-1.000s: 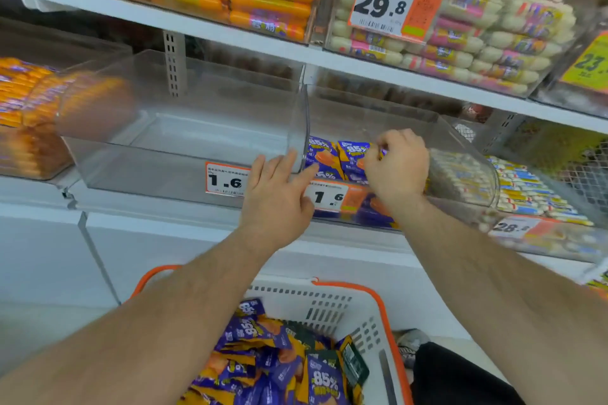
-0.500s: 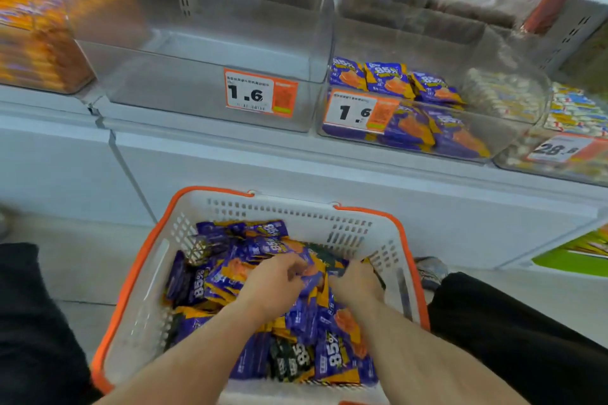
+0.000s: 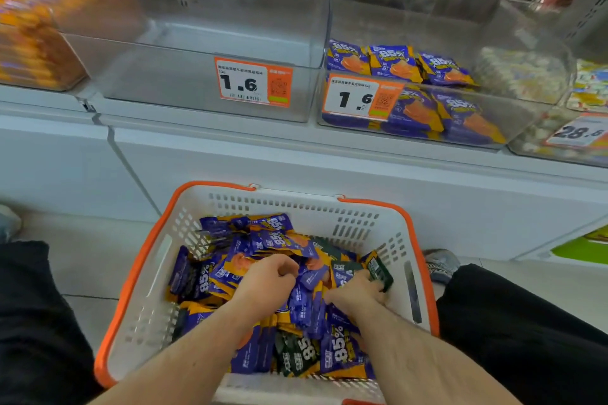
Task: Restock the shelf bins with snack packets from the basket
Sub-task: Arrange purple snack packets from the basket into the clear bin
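Observation:
A white basket with an orange rim stands on the floor, heaped with purple and dark green snack packets. Both hands are down in the heap. My left hand curls its fingers round purple packets near the middle. My right hand digs in at the right side, fingers curled round a dark green packet. Above, a clear shelf bin holds several purple packets behind a 1.6 price tag. The clear bin to its left has nothing inside.
A bin of orange packets sits at the far left, and a bin with pale packets at the far right. White cabinet fronts run below the shelf. My black-trousered knees flank the basket, and a grey shoe shows at the right.
Both hands left the purple-packet bin on the shelf and came down into the basket. The view tilted down with them. In the last half second the fingers closed deeper into the packets.

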The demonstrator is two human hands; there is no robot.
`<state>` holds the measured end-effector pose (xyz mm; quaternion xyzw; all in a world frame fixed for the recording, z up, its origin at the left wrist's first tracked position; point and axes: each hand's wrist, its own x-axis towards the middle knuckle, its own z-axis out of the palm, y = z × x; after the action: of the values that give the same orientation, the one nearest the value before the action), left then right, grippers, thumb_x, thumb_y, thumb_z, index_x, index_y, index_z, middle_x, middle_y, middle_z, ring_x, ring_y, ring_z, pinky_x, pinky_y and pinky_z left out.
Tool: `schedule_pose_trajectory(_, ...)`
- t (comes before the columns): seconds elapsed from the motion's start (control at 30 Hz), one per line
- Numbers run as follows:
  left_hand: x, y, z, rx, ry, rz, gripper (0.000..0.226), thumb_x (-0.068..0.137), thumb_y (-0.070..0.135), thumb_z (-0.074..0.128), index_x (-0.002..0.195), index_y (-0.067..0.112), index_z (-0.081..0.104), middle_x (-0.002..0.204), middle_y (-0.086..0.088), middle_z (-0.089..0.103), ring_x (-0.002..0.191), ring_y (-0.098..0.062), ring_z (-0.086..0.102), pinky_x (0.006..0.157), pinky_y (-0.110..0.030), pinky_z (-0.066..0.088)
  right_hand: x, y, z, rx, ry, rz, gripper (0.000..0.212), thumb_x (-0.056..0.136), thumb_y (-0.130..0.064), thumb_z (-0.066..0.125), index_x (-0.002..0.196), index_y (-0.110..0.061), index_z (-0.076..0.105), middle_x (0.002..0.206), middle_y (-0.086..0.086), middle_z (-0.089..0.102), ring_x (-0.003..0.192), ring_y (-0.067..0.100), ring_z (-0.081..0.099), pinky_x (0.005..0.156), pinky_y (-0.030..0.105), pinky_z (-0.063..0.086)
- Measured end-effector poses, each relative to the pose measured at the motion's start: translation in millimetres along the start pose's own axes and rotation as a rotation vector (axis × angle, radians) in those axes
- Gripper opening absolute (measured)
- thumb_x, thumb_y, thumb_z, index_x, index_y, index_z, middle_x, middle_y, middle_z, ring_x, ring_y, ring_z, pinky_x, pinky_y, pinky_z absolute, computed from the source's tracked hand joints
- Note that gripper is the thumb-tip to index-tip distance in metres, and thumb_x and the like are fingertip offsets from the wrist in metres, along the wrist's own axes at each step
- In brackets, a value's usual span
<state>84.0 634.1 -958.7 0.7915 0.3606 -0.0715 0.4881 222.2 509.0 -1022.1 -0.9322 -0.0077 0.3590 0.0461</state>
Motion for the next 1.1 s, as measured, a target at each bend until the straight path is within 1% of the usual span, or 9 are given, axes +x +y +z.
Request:
schedule_pose_trajectory(0.07,1,0,1,-0.109,0.000,-0.068,0.022,0.099,0.016,0.048,0.113,0.026,0.061,0.110,0.009,0.064,0.094,-0.012,0.062,0.076,-0.027,0.051,-6,-5,-11,0.040,-0.005,0.026,0.123,0.058,-0.049,0.079,0.151,-0.013,0.009,0.148,0.021,0.019,0.133,0.040,0.029,0.103,0.048,0.042)
schedule_pose_trajectory(0.17,-2,14,2,-0.474,-0.049,-0.282,0.018,0.101,0.020,0.047,0.115,0.018,0.058,0.108,0.000,0.066,0.093,-0.021,0.065,0.074,-0.032,0.050,-13,-18,-29,0.020,0.010,-0.056,0.119,0.052,-0.047,0.075,0.151,-0.017,0.016,0.145,0.019,0.025,0.130,0.037,0.034,0.098,0.042,0.045)
schedule_pose_trajectory(0.3,-6,33,4,-0.895,-0.180,-0.353,0.022,0.101,0.041,0.049,0.114,0.023,0.050,0.114,-0.004,0.064,0.102,-0.025,0.063,0.092,-0.047,0.051,-38,-41,-60,-0.017,0.040,-0.312,0.127,0.039,-0.060,0.074,0.151,-0.024,0.025,0.151,0.010,0.032,0.133,0.032,0.039,0.095,0.040,0.047)
schedule_pose_trajectory(0.43,-1,51,-2,-1.119,-0.060,-0.246,0.029,0.099,0.029,0.055,0.125,0.015,0.051,0.108,-0.015,0.061,0.080,-0.027,0.064,0.067,-0.041,0.057,-87,-49,-93,-0.091,0.144,-0.604,0.107,0.057,-0.048,0.075,0.150,-0.028,0.027,0.150,0.006,0.023,0.139,0.030,0.024,0.111,0.044,0.032)
schedule_pose_trajectory(0.53,-3,65,-13,-1.115,0.022,-0.080,0.017,0.095,0.008,0.058,0.111,0.010,0.064,0.095,-0.031,0.062,0.075,-0.030,0.060,0.070,-0.041,0.052,-113,-50,-111,-0.117,0.216,-0.741,0.109,0.053,-0.050,0.071,0.149,-0.030,0.023,0.153,0.002,0.014,0.143,0.027,0.015,0.114,0.042,0.022)
schedule_pose_trajectory(0.7,-16,103,-40,-1.047,0.115,0.182,0.027,0.091,-0.006,0.056,0.108,0.012,0.069,0.094,-0.013,0.075,0.075,-0.027,0.070,0.057,-0.033,0.053,-137,-53,-143,-0.001,0.440,-0.864,0.099,0.063,-0.051,0.074,0.147,-0.035,0.024,0.159,0.000,0.004,0.146,0.024,0.011,0.117,0.041,0.016)
schedule_pose_trajectory(0.87,-24,169,-70,-0.887,0.123,0.437,0.039,0.087,-0.013,0.053,0.106,0.017,0.070,0.094,-0.008,0.076,0.090,-0.023,0.072,0.076,-0.038,0.057,-151,-56,-183,0.215,0.676,-1.007,0.089,0.055,-0.055,0.060,0.137,-0.023,0.048,0.146,0.004,0.034,0.133,0.025,0.038,0.110,0.043,0.036)
schedule_pose_trajectory(0.97,-20,216,-80,-0.714,0.169,0.641,0.035,0.085,-0.005,0.057,0.103,0.021,0.070,0.098,-0.001,0.075,0.095,-0.018,0.070,0.088,-0.042,0.056,-153,-56,-222,0.368,0.865,-1.045,0.077,0.057,-0.048,0.059,0.127,-0.017,0.058,0.138,0.008,0.045,0.131,0.025,0.042,0.109,0.042,0.037)
schedule_pose_trajectory(1.1,2,257,-88,-0.301,0.313,0.908,0.021,0.091,0.032,0.048,0.103,0.023,0.063,0.094,0.010,0.069,0.088,-0.009,0.063,0.082,-0.036,0.051,-152,-53,-285,0.406,0.902,-1.000,0.070,0.060,-0.040,0.070,0.126,-0.023,0.056,0.136,0.002,0.042,0.127,0.020,0.042,0.108,0.034,0.038)
